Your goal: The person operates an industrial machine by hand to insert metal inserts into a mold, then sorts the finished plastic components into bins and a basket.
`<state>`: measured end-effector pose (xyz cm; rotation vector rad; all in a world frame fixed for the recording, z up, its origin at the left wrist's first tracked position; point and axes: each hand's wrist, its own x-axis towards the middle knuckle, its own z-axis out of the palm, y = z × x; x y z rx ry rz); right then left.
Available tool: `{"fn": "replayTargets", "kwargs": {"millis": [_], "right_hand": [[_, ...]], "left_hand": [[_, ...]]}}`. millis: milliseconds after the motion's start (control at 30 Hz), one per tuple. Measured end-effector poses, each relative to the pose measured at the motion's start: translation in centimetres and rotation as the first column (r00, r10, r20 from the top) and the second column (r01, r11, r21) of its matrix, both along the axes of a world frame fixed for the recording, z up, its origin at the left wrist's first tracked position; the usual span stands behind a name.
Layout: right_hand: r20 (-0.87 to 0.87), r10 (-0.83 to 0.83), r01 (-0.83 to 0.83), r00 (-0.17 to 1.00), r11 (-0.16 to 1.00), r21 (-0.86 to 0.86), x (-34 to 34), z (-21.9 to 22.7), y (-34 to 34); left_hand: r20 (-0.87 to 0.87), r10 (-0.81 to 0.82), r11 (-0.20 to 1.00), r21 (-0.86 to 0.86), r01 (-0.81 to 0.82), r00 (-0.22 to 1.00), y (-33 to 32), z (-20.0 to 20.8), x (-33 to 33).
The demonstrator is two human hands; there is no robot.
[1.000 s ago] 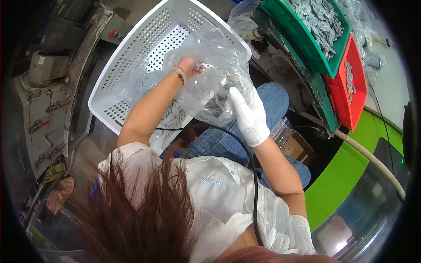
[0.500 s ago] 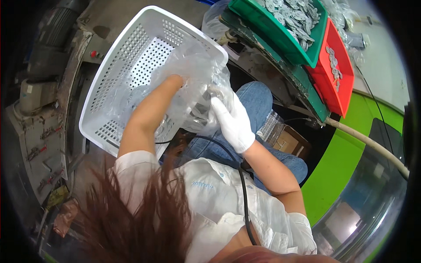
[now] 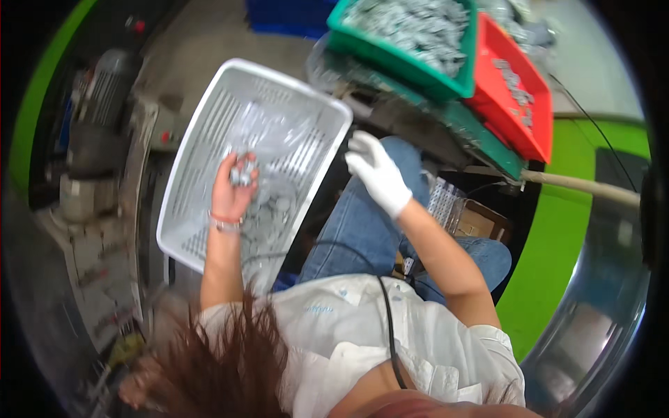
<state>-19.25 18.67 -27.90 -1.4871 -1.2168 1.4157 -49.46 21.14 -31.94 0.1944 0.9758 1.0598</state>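
Note:
My bare left hand [image 3: 233, 191] is over the white plastic basket [image 3: 182, 174], its fingers curled around a few small grey metal pieces [image 3: 241, 174]. Beneath and beside it, several round grey pieces [image 3: 275, 209] lie in the lower part of the basket. Clear plastic film [image 3: 268, 132] rests in the basket's upper part. My right hand [image 3: 378, 171], in a white glove, hovers just right of the basket rim above my knee. Its fingers are slightly bent and apart, with nothing visible between them. Motion blurs the small pieces.
A green bin [image 3: 432, 80] heaped with flat grey metal pieces and a red bin [image 3: 512, 132] holding a few stand at the upper right. A pale pipe [image 3: 582, 187] runs below them. Machinery with a motor [image 3: 111, 83] stands at the left. A black cable [image 3: 385, 292] hangs across my front.
The clear plastic bag that both hands were in now lies in the basket. My left hand has come out with metal pieces; my right hand is off the bag. The whole view has shifted.

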Motion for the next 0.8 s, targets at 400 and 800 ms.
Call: {"fn": "replayTargets", "kwargs": {"millis": [400,800], "right_hand": [[-0.223,-0.553,0.485,0.803,0.823,-0.296,22.6,2.1,-13.9],[-0.268,-0.305,0.292,0.914,0.952,-0.087,32.3,13.1,-2.3]], "left_hand": [[0.042,-0.434,0.833,0.4,0.383,0.9,12.3,17.0,19.0],[-0.692,0.066,0.531,0.634,0.562,0.719,41.2,24.2,54.9]]}}
